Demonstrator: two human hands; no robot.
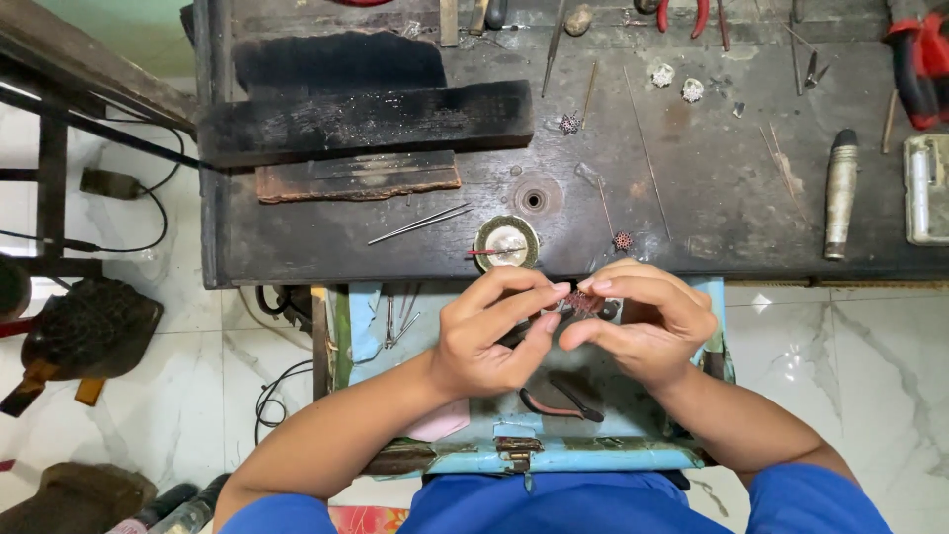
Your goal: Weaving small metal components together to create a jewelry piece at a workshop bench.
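Left hand (489, 336) and right hand (643, 321) meet fingertip to fingertip, both pinched shut on a small dark beaded piece (581, 303), held above the open blue drawer (554, 450), just below the counter (692, 188) edge.

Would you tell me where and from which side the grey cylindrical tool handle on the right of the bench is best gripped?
Probably around the middle of the grey handle, coming down from above with the right hand. It lies flat, lengthwise along the dark bench, with bare surface on both long sides for fingers.
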